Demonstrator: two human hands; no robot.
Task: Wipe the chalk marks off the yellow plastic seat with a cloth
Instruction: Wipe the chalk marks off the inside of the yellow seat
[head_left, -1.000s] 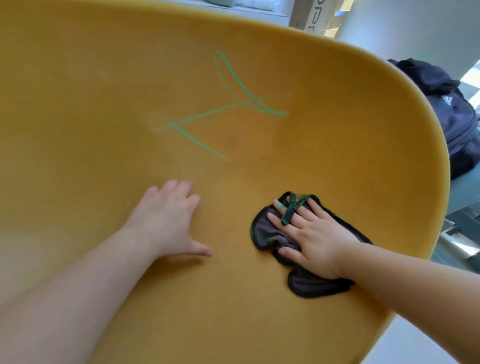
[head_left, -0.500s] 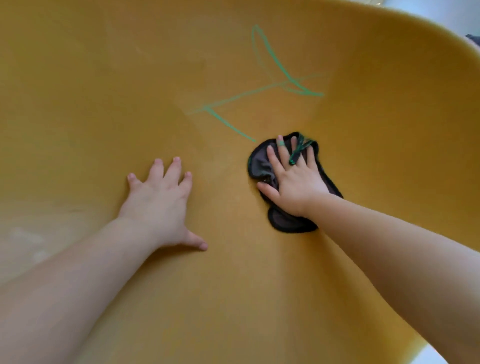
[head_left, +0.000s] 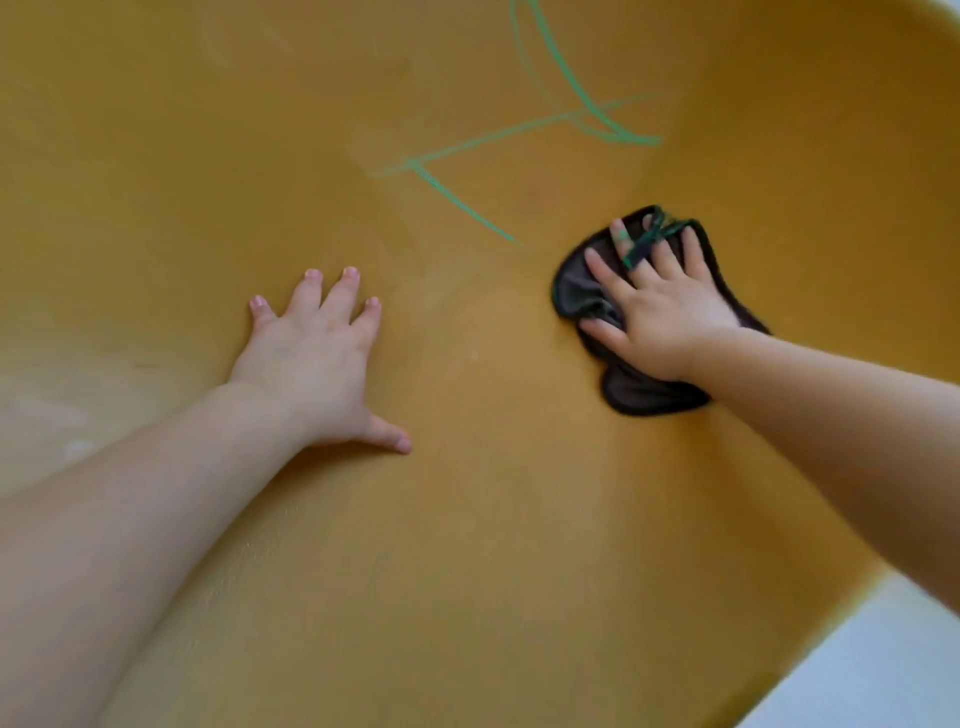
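Note:
The yellow plastic seat (head_left: 467, 545) fills nearly the whole head view. Green chalk marks (head_left: 519, 130) run across its upper middle: a long stroke, a short diagonal and a loop higher up. My right hand (head_left: 660, 306) lies flat with spread fingers on a dark cloth (head_left: 644, 389) that has a green loop at its top edge, pressing it onto the seat just right of the diagonal stroke's lower end. My left hand (head_left: 317, 358) rests flat on the bare seat to the left, fingers spread, holding nothing.
The seat's curved rim (head_left: 852, 603) runs along the lower right, with pale floor (head_left: 893, 675) beyond it. Faint pale smudges show on the seat at the far left (head_left: 47, 410).
My right hand slid the cloth up the seat toward the chalk marks. The view has dropped closer to the seat, so the room behind is out of sight. My left hand stayed planted.

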